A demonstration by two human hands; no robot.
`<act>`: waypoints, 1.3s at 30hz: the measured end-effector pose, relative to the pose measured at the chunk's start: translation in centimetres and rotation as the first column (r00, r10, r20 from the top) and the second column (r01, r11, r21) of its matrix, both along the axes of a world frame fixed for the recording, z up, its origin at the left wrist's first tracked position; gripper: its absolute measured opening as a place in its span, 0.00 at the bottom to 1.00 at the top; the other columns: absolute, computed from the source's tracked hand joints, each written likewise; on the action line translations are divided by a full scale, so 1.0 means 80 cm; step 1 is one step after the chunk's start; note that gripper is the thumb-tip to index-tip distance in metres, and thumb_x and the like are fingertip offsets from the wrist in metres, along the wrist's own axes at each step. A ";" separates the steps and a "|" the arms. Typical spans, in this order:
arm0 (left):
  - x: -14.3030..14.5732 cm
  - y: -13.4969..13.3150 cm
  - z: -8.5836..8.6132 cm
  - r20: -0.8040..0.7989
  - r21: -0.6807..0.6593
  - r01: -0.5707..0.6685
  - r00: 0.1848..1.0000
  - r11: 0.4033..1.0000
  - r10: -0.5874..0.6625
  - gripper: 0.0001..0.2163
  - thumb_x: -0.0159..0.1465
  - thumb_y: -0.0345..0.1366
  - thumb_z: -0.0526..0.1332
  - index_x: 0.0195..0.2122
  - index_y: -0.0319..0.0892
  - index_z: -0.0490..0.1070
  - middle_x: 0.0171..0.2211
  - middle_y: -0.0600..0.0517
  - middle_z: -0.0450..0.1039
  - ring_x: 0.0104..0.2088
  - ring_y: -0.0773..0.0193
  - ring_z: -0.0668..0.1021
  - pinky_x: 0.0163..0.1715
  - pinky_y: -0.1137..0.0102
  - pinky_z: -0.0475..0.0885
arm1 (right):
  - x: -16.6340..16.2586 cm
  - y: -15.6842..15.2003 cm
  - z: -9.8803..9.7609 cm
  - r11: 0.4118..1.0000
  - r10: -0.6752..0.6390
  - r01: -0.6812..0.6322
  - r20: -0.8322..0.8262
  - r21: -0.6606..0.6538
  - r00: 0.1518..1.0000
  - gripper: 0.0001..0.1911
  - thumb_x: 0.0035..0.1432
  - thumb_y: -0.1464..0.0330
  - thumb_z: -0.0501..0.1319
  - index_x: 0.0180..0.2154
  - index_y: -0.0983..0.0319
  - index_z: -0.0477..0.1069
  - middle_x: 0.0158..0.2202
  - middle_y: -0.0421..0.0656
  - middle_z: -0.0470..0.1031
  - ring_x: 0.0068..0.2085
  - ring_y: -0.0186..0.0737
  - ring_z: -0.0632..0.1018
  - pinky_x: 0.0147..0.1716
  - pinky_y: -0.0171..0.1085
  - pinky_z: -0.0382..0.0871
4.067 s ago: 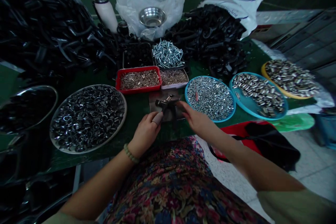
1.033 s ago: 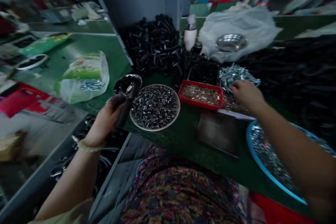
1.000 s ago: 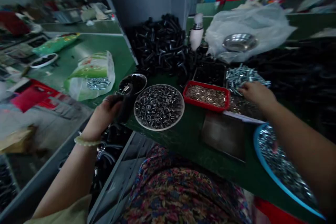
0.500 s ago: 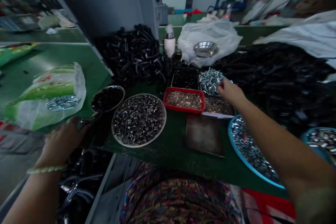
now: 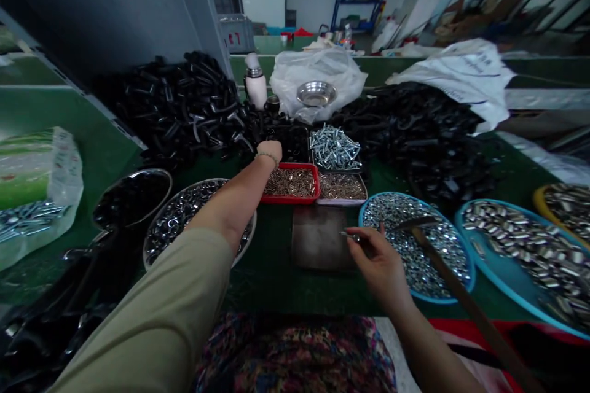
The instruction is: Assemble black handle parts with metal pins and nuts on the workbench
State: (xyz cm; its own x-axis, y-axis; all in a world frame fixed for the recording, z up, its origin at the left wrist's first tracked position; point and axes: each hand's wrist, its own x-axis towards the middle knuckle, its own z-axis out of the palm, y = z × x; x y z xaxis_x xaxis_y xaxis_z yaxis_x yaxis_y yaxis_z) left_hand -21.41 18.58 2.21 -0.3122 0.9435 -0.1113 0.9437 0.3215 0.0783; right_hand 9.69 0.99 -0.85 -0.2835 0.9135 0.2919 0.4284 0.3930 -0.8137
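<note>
My right hand point(image 5: 380, 261) is above the right edge of a dark metal plate point(image 5: 320, 239), thumb and fingers pinched on a small silvery screw point(image 5: 349, 235). My left hand point(image 5: 270, 150) reaches forward to a tray of small black parts point(image 5: 295, 141), just behind a red tray point(image 5: 290, 199) of small copper-coloured pins. Its fingers are turned away and hidden. To the right of the red tray lie a heap of silvery screws point(image 5: 335, 147) in a black tray and a shallow tray of tiny brownish parts point(image 5: 341, 187).
Left stands a bowl of metal rings point(image 5: 168, 221), partly under my left arm. On the right are blue basins of metal pieces point(image 5: 405, 298) and a hammer-like tool with a wooden handle point(image 5: 454, 285). Black handle-shaped parts point(image 5: 184, 104) are piled behind, near a bottle point(image 5: 255, 86).
My right hand has come back from the screw tray to the plate, with a screw in it. My left hand has left the dark parts at left and reached forward. The view has turned right.
</note>
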 end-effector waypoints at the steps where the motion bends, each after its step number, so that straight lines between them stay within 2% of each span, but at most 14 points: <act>1: -0.001 0.003 -0.004 -0.010 -0.016 0.006 1.000 1.000 -0.006 0.12 0.64 0.31 0.58 0.44 0.28 0.73 0.45 0.32 0.74 0.49 0.47 0.76 0.47 0.57 0.71 | 0.008 -0.002 -0.004 1.000 -0.020 0.020 -0.016 -0.007 1.000 0.08 0.58 0.66 0.59 0.40 0.57 0.74 0.36 0.42 0.77 0.37 0.42 0.78 0.35 0.40 0.72; 7: -0.008 0.008 -0.011 -0.009 -0.041 0.077 0.997 0.996 -0.078 0.17 0.65 0.41 0.59 0.53 0.40 0.67 0.51 0.45 0.69 0.47 0.58 0.75 0.45 0.57 0.74 | 0.012 0.003 -0.004 0.998 -0.044 0.040 -0.069 -0.047 0.997 0.09 0.59 0.63 0.60 0.41 0.56 0.74 0.35 0.42 0.77 0.35 0.42 0.78 0.38 0.42 0.73; 14: -0.014 -0.010 -0.012 0.064 0.095 0.045 0.997 0.994 -0.051 0.18 0.63 0.29 0.57 0.55 0.36 0.66 0.51 0.37 0.71 0.53 0.52 0.74 0.52 0.62 0.68 | 0.005 -0.002 0.009 0.997 -0.075 0.072 -0.120 -0.029 0.990 0.09 0.59 0.63 0.60 0.40 0.58 0.74 0.33 0.42 0.77 0.34 0.41 0.78 0.36 0.40 0.72; 20: -0.001 0.002 -0.005 0.259 0.117 -0.017 0.966 0.993 -0.014 0.12 0.56 0.21 0.60 0.42 0.30 0.74 0.48 0.31 0.73 0.54 0.44 0.73 0.55 0.54 0.65 | 0.002 -0.013 0.018 1.000 -0.022 0.023 -0.106 0.014 0.994 0.07 0.59 0.65 0.60 0.39 0.57 0.74 0.34 0.42 0.78 0.34 0.40 0.78 0.33 0.39 0.73; 23: 0.005 0.002 0.007 0.383 0.196 -0.057 0.924 0.979 -0.023 0.16 0.56 0.20 0.60 0.47 0.30 0.72 0.49 0.32 0.73 0.55 0.46 0.72 0.57 0.54 0.63 | 0.012 -0.015 0.014 0.997 -0.077 0.080 -0.129 0.021 0.989 0.07 0.59 0.65 0.60 0.40 0.56 0.75 0.35 0.42 0.78 0.35 0.42 0.79 0.35 0.41 0.74; 26: 0.028 -0.027 0.016 0.503 0.283 -0.068 0.860 0.957 -0.088 0.17 0.62 0.26 0.59 0.53 0.34 0.69 0.52 0.39 0.72 0.52 0.56 0.74 0.55 0.61 0.67 | 0.016 -0.012 0.008 0.990 -0.122 0.132 -0.161 0.048 0.979 0.08 0.59 0.65 0.61 0.41 0.55 0.74 0.34 0.41 0.78 0.34 0.41 0.78 0.38 0.42 0.74; 27: 0.042 -0.045 0.017 0.564 0.304 -0.074 0.818 0.950 -0.117 0.16 0.64 0.28 0.57 0.53 0.36 0.68 0.52 0.41 0.72 0.48 0.60 0.76 0.53 0.64 0.70 | 0.013 -0.010 0.008 0.989 -0.116 0.129 -0.165 0.071 0.979 0.08 0.59 0.66 0.61 0.41 0.55 0.74 0.34 0.41 0.78 0.34 0.40 0.78 0.38 0.42 0.74; 29: 0.078 -0.093 0.012 0.752 0.305 -0.108 0.637 0.946 -0.170 0.14 0.67 0.34 0.55 0.53 0.38 0.69 0.48 0.45 0.74 0.40 0.67 0.78 0.46 0.70 0.74 | 0.004 -0.006 0.010 0.986 -0.086 0.106 -0.153 0.131 0.985 0.08 0.59 0.67 0.61 0.41 0.55 0.74 0.35 0.41 0.78 0.35 0.41 0.79 0.37 0.41 0.74; 30: 0.097 -0.121 0.008 0.925 0.253 -0.167 0.331 0.953 -0.187 0.13 0.66 0.34 0.57 0.51 0.38 0.70 0.47 0.45 0.75 0.38 0.68 0.79 0.44 0.71 0.74 | -0.002 -0.005 0.013 0.983 -0.063 0.084 -0.129 0.163 0.990 0.08 0.59 0.67 0.60 0.41 0.55 0.74 0.35 0.42 0.78 0.36 0.41 0.79 0.36 0.41 0.74; 31: 0.115 -0.149 0.003 0.987 0.158 -0.173 0.009 0.972 -0.159 0.13 0.63 0.36 0.61 0.48 0.38 0.72 0.44 0.46 0.76 0.37 0.68 0.79 0.42 0.71 0.75 | -0.009 -0.003 0.016 0.978 -0.041 0.060 -0.097 0.198 0.994 0.07 0.59 0.67 0.60 0.40 0.55 0.74 0.36 0.42 0.79 0.36 0.42 0.79 0.37 0.41 0.74; 32: 0.132 -0.175 -0.002 0.971 0.076 -0.142 -0.214 0.987 -0.106 0.13 0.61 0.37 0.64 0.45 0.39 0.74 0.41 0.47 0.76 0.36 0.68 0.79 0.39 0.73 0.75 | -0.016 -0.002 0.020 0.971 -0.026 0.040 -0.063 0.236 0.998 0.07 0.59 0.67 0.59 0.40 0.55 0.73 0.35 0.43 0.79 0.37 0.42 0.79 0.37 0.41 0.74; 33: 0.147 -0.199 -0.006 0.928 0.023 -0.117 -0.368 0.993 -0.065 0.13 0.59 0.37 0.66 0.44 0.39 0.75 0.39 0.48 0.77 0.34 0.68 0.79 0.37 0.74 0.75 | -0.022 -0.002 0.022 0.961 -0.017 0.025 -0.031 0.275 0.999 0.07 0.59 0.68 0.59 0.39 0.56 0.73 0.35 0.43 0.79 0.36 0.42 0.79 0.38 0.41 0.74; 35: 0.167 -0.235 -0.010 0.863 -0.026 -0.145 -0.502 0.989 -0.052 0.12 0.55 0.36 0.69 0.40 0.39 0.77 0.36 0.50 0.77 0.33 0.69 0.79 0.37 0.75 0.75 | -0.030 -0.003 0.025 0.936 -0.012 0.006 0.013 0.353 1.000 0.06 0.60 0.69 0.58 0.39 0.57 0.73 0.34 0.43 0.78 0.35 0.42 0.79 0.38 0.42 0.74; 39: 0.185 -0.264 -0.009 0.837 -0.010 -0.332 -0.518 0.943 -0.173 0.11 0.52 0.33 0.71 0.37 0.41 0.78 0.37 0.52 0.78 0.36 0.69 0.79 0.42 0.73 0.74 | -0.031 -0.010 0.019 0.874 -0.028 -0.029 0.109 0.485 0.994 0.08 0.60 0.70 0.57 0.40 0.58 0.73 0.33 0.45 0.78 0.35 0.43 0.78 0.36 0.43 0.73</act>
